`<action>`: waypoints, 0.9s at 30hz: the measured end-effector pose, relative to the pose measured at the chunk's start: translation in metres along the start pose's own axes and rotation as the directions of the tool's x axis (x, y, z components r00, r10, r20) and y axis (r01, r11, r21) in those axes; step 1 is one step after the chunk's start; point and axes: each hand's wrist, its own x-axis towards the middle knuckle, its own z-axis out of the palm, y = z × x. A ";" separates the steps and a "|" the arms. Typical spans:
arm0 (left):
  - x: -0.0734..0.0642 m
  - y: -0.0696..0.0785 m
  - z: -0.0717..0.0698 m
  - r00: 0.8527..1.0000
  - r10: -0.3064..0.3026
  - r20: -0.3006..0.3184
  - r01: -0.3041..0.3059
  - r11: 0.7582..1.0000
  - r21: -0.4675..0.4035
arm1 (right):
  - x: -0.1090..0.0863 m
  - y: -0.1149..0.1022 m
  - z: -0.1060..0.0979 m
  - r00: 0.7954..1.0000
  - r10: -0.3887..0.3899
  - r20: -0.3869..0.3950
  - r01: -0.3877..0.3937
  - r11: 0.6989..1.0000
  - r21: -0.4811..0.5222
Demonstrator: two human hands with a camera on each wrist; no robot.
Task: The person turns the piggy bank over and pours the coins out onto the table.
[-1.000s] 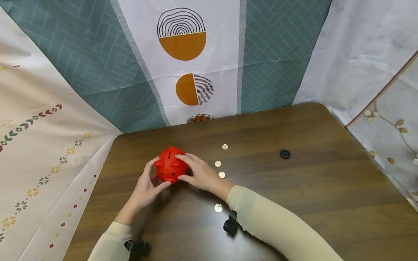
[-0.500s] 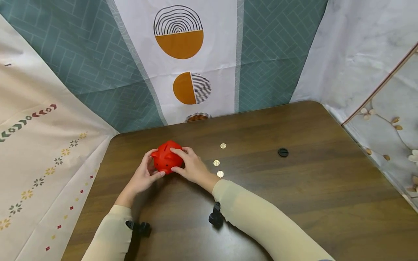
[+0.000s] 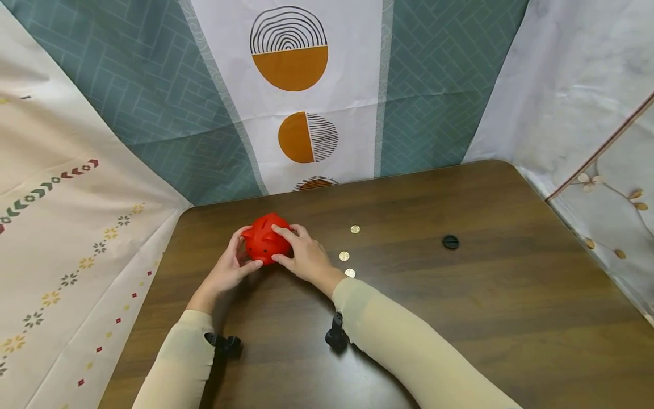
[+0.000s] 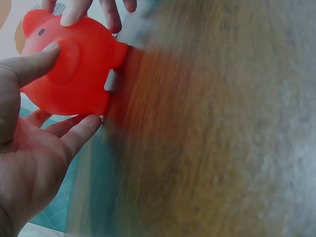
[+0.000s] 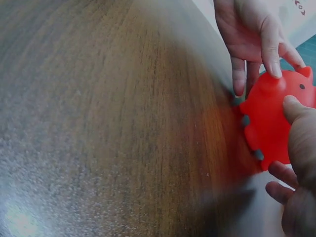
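A red piggy bank [image 3: 264, 241] is held between both hands at the left of the wooden table, its snout toward the person and its coin slot on top. The left hand [image 3: 228, 271] grips its left side, thumb near the snout, fingers round the flank. From the right, the right hand [image 3: 308, 258] holds it, one finger on top near the slot and the thumb at the face. In the left wrist view, the feet of the piggy bank [image 4: 79, 74] are right at the table surface. The right wrist view shows the left thumb on the snout.
Right of the hands lie gold coins [image 3: 355, 229] in a loose row, the nearest beside the right sleeve [image 3: 388, 329]. Farther right is a round black plug [image 3: 451, 242]. Patterned cloth [image 3: 327, 96] hangs behind the table [image 3: 460, 318].
Both hands have moved the piggy bank a little away from the person, toward the table's back edge, tilting it slightly. A coin seen earlier near the right wrist is now hidden by the arm.
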 end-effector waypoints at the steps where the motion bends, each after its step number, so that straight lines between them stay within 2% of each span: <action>1: 0.000 0.000 0.000 1.000 -0.005 -0.001 0.005 1.000 0.006 | 0.000 0.000 0.000 1.000 -0.001 0.001 0.001 1.000 -0.003; 4: -0.001 0.003 0.001 1.000 -0.002 -0.002 0.002 1.000 0.025 | 0.000 0.001 0.001 1.000 -0.008 0.001 0.008 1.000 -0.009; 8: -0.004 0.017 0.003 1.000 0.004 0.003 -0.004 0.999 0.044 | 0.002 0.000 0.000 1.000 -0.009 0.011 0.009 1.000 -0.023; 12: -0.008 0.028 0.006 1.000 -0.006 -0.015 0.007 0.997 0.080 | 0.004 -0.001 -0.002 0.999 -0.004 0.054 0.006 0.999 -0.033; 16: -0.014 0.018 0.007 0.997 -0.004 -0.072 0.014 0.991 0.134 | 0.003 0.002 -0.016 0.994 -0.006 0.109 0.006 1.000 0.007; 19: -0.023 0.011 0.006 0.994 0.028 -0.106 -0.006 0.979 0.206 | -0.006 0.015 -0.043 0.993 -0.037 0.108 0.031 0.998 0.051; 21: -0.033 0.012 0.004 0.991 0.058 -0.120 -0.019 0.954 0.299 | -0.015 0.030 -0.067 0.993 -0.075 0.087 0.071 0.996 0.054; 23: -0.044 0.018 0.000 0.988 0.081 -0.131 -0.018 0.904 0.427 | -0.027 0.048 -0.092 0.992 -0.109 0.059 0.108 0.994 0.021; 25: -0.057 0.025 -0.004 0.985 0.091 -0.148 0.010 0.820 0.572 | -0.041 0.068 -0.118 0.991 -0.125 0.036 0.126 0.992 -0.023; 27: -0.069 0.033 -0.008 0.981 0.097 -0.170 0.044 0.737 0.675 | -0.057 0.088 -0.143 0.991 -0.129 0.016 0.130 0.989 -0.074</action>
